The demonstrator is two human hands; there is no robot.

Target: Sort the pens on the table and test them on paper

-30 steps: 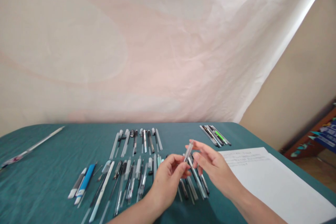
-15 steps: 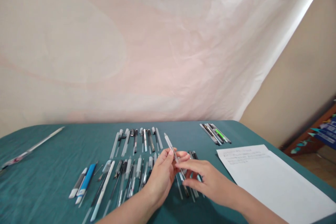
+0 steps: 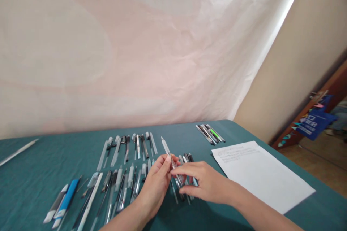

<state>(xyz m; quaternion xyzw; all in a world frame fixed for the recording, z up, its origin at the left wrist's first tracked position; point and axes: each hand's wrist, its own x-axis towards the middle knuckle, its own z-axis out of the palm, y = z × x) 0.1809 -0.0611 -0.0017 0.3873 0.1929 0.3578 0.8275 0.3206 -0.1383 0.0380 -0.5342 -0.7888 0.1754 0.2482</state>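
My left hand (image 3: pixel 158 178) grips a clear pen (image 3: pixel 165 147) between thumb and fingers, its narrow tip slanting up and away to the left. At the pen's lower end, my right hand (image 3: pixel 202 180) has its thumb and fingers curled about the barrel; the exact contact is partly hidden. Beneath and behind both hands lies a group of pens (image 3: pixel 190 157), partly covered by the fingers. To the left of my left wrist, a row of disassembled pen barrels, caps and refills (image 3: pixel 119 180) spreads over the green tablecloth (image 3: pixel 173 135).
Farther back lies another row of pen parts (image 3: pixel 127 148). Several pens (image 3: pixel 210 134), one with bright green, sit at the back right. White paper sheets (image 3: pixel 260 173) with writing lie at right. A blue eraser (image 3: pixel 67 196) is front left, a long white stick (image 3: pixel 18 151) far left.
The view has turned slightly right, so the table things appear shifted left. Both hands stay together on the pen, with little change in their hold.
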